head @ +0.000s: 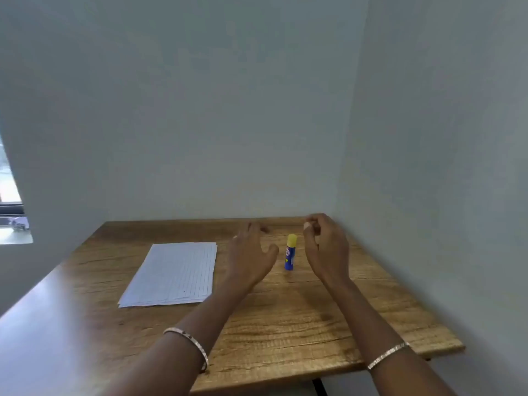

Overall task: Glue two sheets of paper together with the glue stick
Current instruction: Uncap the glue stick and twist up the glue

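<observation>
A blue glue stick (290, 254) with a yellow cap stands upright on the wooden table (285, 324), right of centre. My left hand (251, 257) hovers just left of it, fingers spread and holding nothing. My right hand (325, 247) hovers just right of it, fingers loosely curled, also holding nothing. Neither hand touches the glue stick. A small stack of lined paper sheets (174, 274) lies flat on the table to the left of my left hand.
Plain grey walls (228, 124) close the table at the back and on the right. The table's front edge (328, 370) runs near the bottom of the view. A window (11, 195) shows at far left.
</observation>
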{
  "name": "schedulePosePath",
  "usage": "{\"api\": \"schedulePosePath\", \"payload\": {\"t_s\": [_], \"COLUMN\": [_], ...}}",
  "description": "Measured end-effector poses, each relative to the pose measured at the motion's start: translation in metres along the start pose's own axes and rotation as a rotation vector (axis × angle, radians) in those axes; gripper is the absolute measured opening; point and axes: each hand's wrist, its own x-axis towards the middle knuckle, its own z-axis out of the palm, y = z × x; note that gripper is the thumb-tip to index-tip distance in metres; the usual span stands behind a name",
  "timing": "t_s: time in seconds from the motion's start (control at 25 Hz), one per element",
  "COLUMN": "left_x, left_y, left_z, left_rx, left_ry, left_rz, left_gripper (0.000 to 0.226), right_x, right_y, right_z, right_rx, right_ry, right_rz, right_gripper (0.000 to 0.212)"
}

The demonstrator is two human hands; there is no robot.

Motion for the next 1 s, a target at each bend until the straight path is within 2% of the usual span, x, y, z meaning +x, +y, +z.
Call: {"api": "schedulePosePath", "payload": {"t_s": [0.08, 0.16, 0.24, 0.4, 0.64, 0.76, 0.84, 1.0], "left_x": [0.000, 0.002, 0.009, 0.014, 0.008, 0.003, 0.007, 0.013], "left_y": [0.001, 0.001, -0.002, -0.006, -0.011, -0.005, -0.004, -0.010], "left_z": [0.014, 0.027, 0.038, 0.055, 0.051, 0.048, 0.042, 0.024], "left_rx": [-0.169, -0.181, -0.135, -0.128, -0.234, -0.341, -0.414, -0.644], "left_ry": [-0.157, -0.291, -0.344, -0.302, -0.320, -0.351, -0.420, -0.676], "left_rz": [-0.134, -0.191, -0.195, -0.158, 0.021, 0.052, 0.027, -0.071], "left_gripper": [0.040, 0.052, 0.052, 0.021, 0.017, 0.020, 0.020, 0.028], "right_x": [-0.001, -0.004, -0.002, -0.003, -0.009, -0.010, -0.008, -0.006], "right_y": [0.006, 0.012, 0.017, 0.025, 0.020, 0.018, 0.019, 0.017], "right_z": [0.008, 0.018, 0.030, 0.041, 0.036, 0.032, 0.030, 0.026], "right_rx": [0.033, 0.002, -0.047, 0.040, 0.261, 0.477, 0.599, 0.834], "right_ry": [-0.114, -0.289, -0.347, -0.358, -0.307, -0.300, -0.321, -0.371], "right_rz": [0.085, 0.117, 0.088, 0.074, 0.185, 0.262, 0.295, 0.417], "right_gripper": [0.028, 0.039, 0.037, 0.030, 0.027, 0.025, 0.026, 0.031]}}
